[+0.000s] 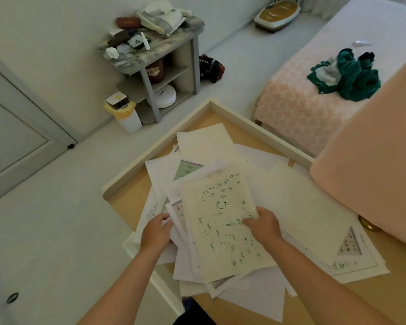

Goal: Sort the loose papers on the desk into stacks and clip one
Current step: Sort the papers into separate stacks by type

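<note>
At the near edge of the desk [127, 200], the left hand [156, 231] curls its fingers round the left side of a loose pile of papers [204, 146]; the right hand [263, 225] pinches the right edge of a cream sheet [220, 214] with green handwriting. That sheet lies uppermost, the pile spreading untidily over the wooden top.

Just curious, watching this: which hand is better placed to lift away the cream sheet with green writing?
The right hand: it pinches the cream sheet at its right edge. The left hand holds white sheets further left.
</note>
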A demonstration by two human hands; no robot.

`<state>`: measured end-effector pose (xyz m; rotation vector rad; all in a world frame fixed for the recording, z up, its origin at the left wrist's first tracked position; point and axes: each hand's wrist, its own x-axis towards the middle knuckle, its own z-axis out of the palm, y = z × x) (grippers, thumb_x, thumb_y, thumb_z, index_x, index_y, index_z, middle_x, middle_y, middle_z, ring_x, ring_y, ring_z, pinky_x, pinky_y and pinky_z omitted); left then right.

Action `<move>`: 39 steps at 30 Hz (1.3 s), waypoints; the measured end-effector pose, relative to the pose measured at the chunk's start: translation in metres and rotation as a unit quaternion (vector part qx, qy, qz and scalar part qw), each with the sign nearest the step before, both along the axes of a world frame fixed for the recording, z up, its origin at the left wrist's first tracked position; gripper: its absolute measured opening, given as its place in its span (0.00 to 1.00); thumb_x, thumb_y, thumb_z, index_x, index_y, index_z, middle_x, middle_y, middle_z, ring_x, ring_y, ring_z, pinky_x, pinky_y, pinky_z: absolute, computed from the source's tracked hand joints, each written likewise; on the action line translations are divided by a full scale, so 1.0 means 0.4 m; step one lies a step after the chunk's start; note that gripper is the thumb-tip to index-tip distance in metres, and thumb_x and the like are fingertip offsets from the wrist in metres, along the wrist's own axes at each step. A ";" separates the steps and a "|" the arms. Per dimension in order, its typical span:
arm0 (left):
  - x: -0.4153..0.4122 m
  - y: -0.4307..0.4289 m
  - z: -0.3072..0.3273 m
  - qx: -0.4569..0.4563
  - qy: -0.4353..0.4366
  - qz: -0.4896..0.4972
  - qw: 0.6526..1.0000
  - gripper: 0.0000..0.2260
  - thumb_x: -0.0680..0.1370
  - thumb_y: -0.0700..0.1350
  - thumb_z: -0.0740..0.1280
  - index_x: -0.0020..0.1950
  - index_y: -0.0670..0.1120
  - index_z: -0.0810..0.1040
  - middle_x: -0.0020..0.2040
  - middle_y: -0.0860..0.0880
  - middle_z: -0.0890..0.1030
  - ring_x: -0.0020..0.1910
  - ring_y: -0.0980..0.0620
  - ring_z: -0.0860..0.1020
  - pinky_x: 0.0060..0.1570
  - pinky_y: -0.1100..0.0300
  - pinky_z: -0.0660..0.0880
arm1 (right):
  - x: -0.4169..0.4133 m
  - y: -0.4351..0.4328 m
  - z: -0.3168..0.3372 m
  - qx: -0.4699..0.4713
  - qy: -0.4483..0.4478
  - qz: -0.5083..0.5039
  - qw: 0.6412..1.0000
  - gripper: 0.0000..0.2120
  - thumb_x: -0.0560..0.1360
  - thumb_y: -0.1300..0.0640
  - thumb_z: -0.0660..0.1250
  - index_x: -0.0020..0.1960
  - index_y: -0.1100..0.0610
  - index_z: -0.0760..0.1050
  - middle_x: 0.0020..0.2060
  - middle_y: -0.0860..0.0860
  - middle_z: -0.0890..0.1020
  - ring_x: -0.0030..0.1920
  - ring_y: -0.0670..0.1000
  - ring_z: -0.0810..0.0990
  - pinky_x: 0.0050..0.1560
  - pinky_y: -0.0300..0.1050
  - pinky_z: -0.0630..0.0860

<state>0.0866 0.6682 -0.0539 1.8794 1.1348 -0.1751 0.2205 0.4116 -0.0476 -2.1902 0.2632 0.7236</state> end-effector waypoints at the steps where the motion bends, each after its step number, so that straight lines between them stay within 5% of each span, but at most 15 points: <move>1: -0.004 0.005 0.001 0.038 0.007 -0.018 0.999 0.08 0.81 0.46 0.62 0.54 0.51 0.80 0.49 0.53 0.80 0.47 0.50 0.79 0.41 0.56 0.77 | 0.014 -0.025 0.005 -0.008 -0.011 0.000 1.000 0.08 0.73 0.59 0.73 0.52 0.54 0.81 0.46 0.51 0.85 0.46 0.53 0.82 0.48 0.48 0.81; 6: -0.006 0.005 0.014 0.094 0.036 -0.031 0.994 0.08 0.81 0.44 0.62 0.44 0.48 0.77 0.43 0.52 0.80 0.44 0.50 0.77 0.37 0.60 0.70 | 0.057 -0.106 0.012 -0.076 -0.074 0.024 0.994 0.02 0.75 0.59 0.70 0.45 0.53 0.80 0.38 0.49 0.82 0.39 0.53 0.80 0.38 0.43 0.74; 11: -0.006 -0.020 0.035 0.100 0.091 -0.075 0.988 0.10 0.81 0.54 0.61 0.55 0.48 0.72 0.47 0.51 0.78 0.45 0.49 0.77 0.39 0.56 0.68 | 0.062 -0.097 0.021 0.118 0.039 -0.093 0.988 0.09 0.73 0.65 0.71 0.52 0.55 0.81 0.43 0.50 0.83 0.43 0.52 0.83 0.42 0.44 0.78; 14: 0.010 -0.019 0.036 0.080 0.121 -0.098 0.985 0.16 0.78 0.64 0.58 0.55 0.54 0.71 0.47 0.53 0.79 0.45 0.49 0.79 0.40 0.57 0.70 | 0.059 -0.076 0.025 0.101 0.007 -0.051 0.994 0.11 0.73 0.66 0.70 0.53 0.55 0.80 0.43 0.49 0.83 0.45 0.52 0.83 0.44 0.45 0.79; 19: 0.053 0.008 0.026 0.070 0.086 -0.126 0.986 0.10 0.79 0.51 0.65 0.40 0.49 0.75 0.38 0.52 0.77 0.41 0.48 0.76 0.39 0.57 0.70 | 0.071 0.013 0.016 -0.001 -0.047 0.030 0.998 0.16 0.74 0.67 0.61 0.54 0.52 0.80 0.49 0.50 0.82 0.47 0.54 0.81 0.40 0.46 0.81; 21: 0.070 0.014 0.032 0.030 0.054 -0.122 0.991 0.08 0.80 0.52 0.63 0.55 0.49 0.76 0.49 0.53 0.78 0.48 0.49 0.77 0.43 0.57 0.70 | 0.070 0.062 0.016 -0.049 -0.053 0.067 0.995 0.16 0.75 0.65 0.59 0.56 0.49 0.77 0.57 0.53 0.77 0.57 0.57 0.76 0.48 0.50 0.81; 24: 0.077 0.034 0.036 -0.055 0.022 -0.114 0.992 0.22 0.80 0.60 0.57 0.71 0.52 0.67 0.66 0.56 0.73 0.65 0.47 0.73 0.60 0.54 0.70 | 0.056 0.120 0.014 -0.112 -0.022 0.115 0.987 0.20 0.78 0.64 0.57 0.68 0.52 0.70 0.65 0.56 0.68 0.65 0.59 0.67 0.53 0.48 0.74; 27: 0.079 0.069 0.022 -0.094 0.000 -0.124 0.988 0.26 0.77 0.68 0.51 0.68 0.56 0.70 0.65 0.49 0.77 0.63 0.44 0.75 0.64 0.47 0.71 | 0.034 0.151 0.016 -0.047 0.024 0.056 0.997 0.17 0.78 0.64 0.58 0.66 0.54 0.69 0.61 0.54 0.71 0.51 0.55 0.77 0.48 0.48 0.78; 31: 0.094 0.100 0.021 -0.028 -0.088 -0.150 0.984 0.09 0.79 0.59 0.63 0.49 0.54 0.75 0.51 0.52 0.77 0.47 0.52 0.77 0.46 0.58 0.73 | 0.013 0.168 0.031 0.059 0.057 -0.049 0.995 0.17 0.77 0.64 0.65 0.64 0.54 0.68 0.52 0.51 0.77 0.50 0.53 0.79 0.43 0.45 0.78; 34: 0.114 0.119 0.041 -0.083 -0.146 -0.114 0.979 0.11 0.79 0.47 0.68 0.61 0.53 0.75 0.55 0.56 0.79 0.53 0.55 0.79 0.48 0.61 0.74 | 0.005 0.171 0.039 0.148 0.103 -0.115 0.977 0.19 0.74 0.65 0.70 0.62 0.55 0.71 0.54 0.53 0.81 0.52 0.56 0.82 0.51 0.56 0.81; 39: 0.185 0.119 0.067 -0.188 -0.163 -0.120 0.961 0.12 0.81 0.49 0.63 0.65 0.54 0.75 0.57 0.56 0.80 0.56 0.54 0.79 0.55 0.57 0.75 | 0.003 0.136 0.056 0.166 0.146 -0.112 0.969 0.17 0.74 0.67 0.71 0.61 0.57 0.77 0.53 0.54 0.85 0.51 0.57 0.84 0.54 0.59 0.81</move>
